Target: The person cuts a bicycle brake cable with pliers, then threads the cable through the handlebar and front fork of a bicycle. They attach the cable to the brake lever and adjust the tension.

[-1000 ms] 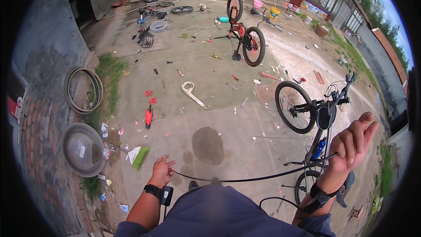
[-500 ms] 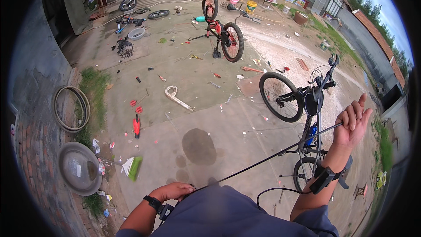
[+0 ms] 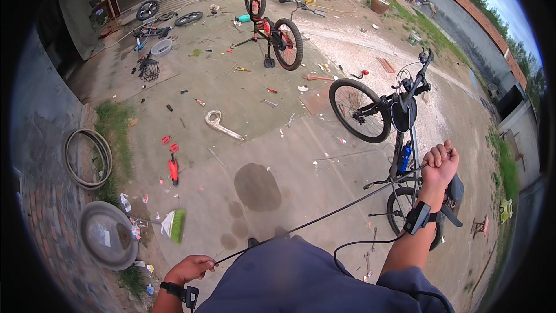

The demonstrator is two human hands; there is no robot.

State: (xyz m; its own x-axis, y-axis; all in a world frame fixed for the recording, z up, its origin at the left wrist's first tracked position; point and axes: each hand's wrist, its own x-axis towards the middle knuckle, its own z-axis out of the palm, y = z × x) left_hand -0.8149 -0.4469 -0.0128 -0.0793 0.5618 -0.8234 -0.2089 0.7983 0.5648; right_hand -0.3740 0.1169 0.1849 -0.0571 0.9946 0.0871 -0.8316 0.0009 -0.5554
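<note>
A thin black cable [image 3: 315, 219] stretches diagonally across in front of my body. My left hand [image 3: 197, 268], low at the left, is closed on one end of it. My right hand [image 3: 439, 165], raised at the right, has its fingers curled round the other end. Just behind that hand a dark bicycle [image 3: 399, 139] with a blue bottle [image 3: 405, 156] on its frame rests on the ground, partly hidden by my arm.
An upside-down red bicycle [image 3: 268, 35] stands farther back. Tools [image 3: 172, 169], a silver curved pipe [image 3: 225, 127] and loose wheels [image 3: 147, 10] lie about the concrete. Along the left wall are rims [image 3: 69, 162], a grey basin [image 3: 92, 235] and a green broom [image 3: 176, 225].
My left hand has moved down and to the left along with the cable. My right hand has lowered and shifted left from half a second ago, still gripping it.
</note>
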